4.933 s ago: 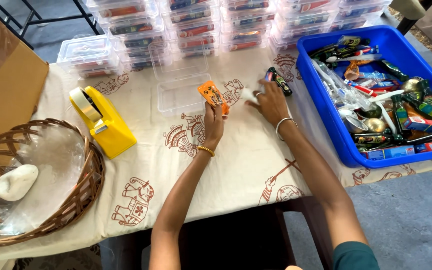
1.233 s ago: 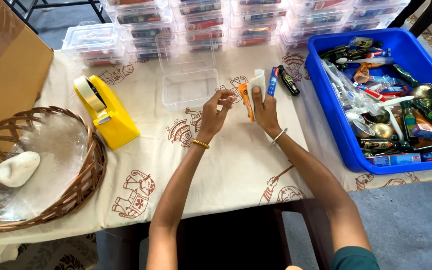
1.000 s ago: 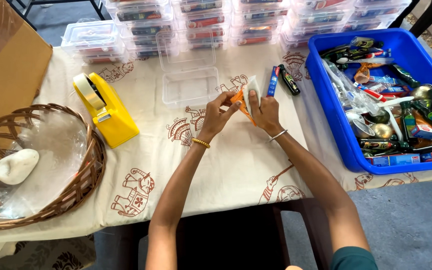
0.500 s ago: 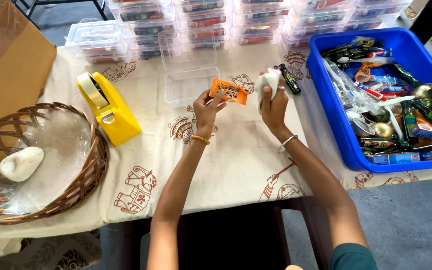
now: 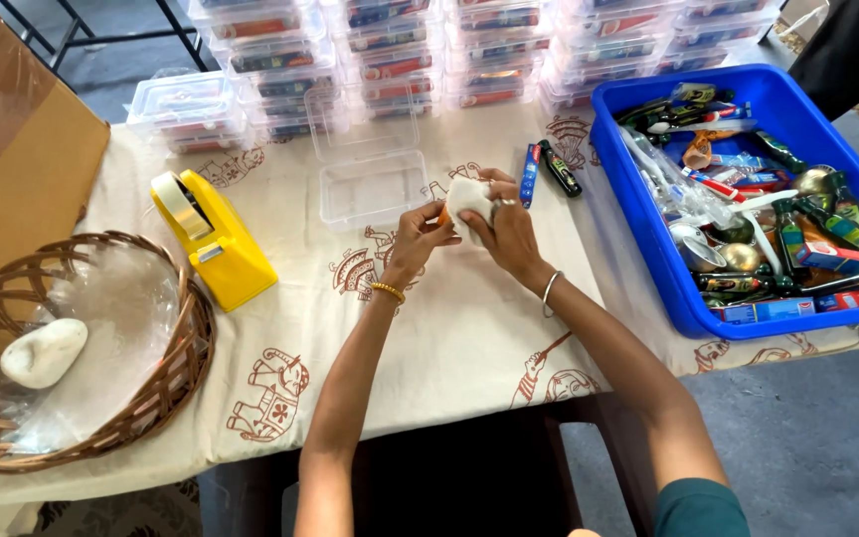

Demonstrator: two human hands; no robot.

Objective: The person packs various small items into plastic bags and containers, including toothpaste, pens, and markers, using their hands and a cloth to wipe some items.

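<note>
Both hands meet above the table's middle. My left hand (image 5: pixel 416 235) pinches a small orange packet (image 5: pixel 443 215), mostly hidden behind a white cloth pouch (image 5: pixel 469 200). My right hand (image 5: pixel 508 231) grips that white pouch from the right side, its fingers curled over it. Just beyond the hands lies an open clear plastic box (image 5: pixel 371 189) with its lid tipped up. A blue tube (image 5: pixel 529 175) and a dark small bottle (image 5: pixel 558 167) lie on the cloth right of the box.
A blue bin (image 5: pixel 638 199) full of toiletries sits at the right. Stacks of filled clear boxes (image 5: pixel 400 50) line the far edge. A yellow tape dispenser (image 5: pixel 213 239) and a wicker basket (image 5: pixel 171 378) with a white stone (image 5: pixel 44 352) are left; a cardboard box (image 5: pixel 12 169) stands beyond.
Earlier the orange packet was held up alone in my left hand. Now both hands have come together, and the white pouch covers most of the packet.
</note>
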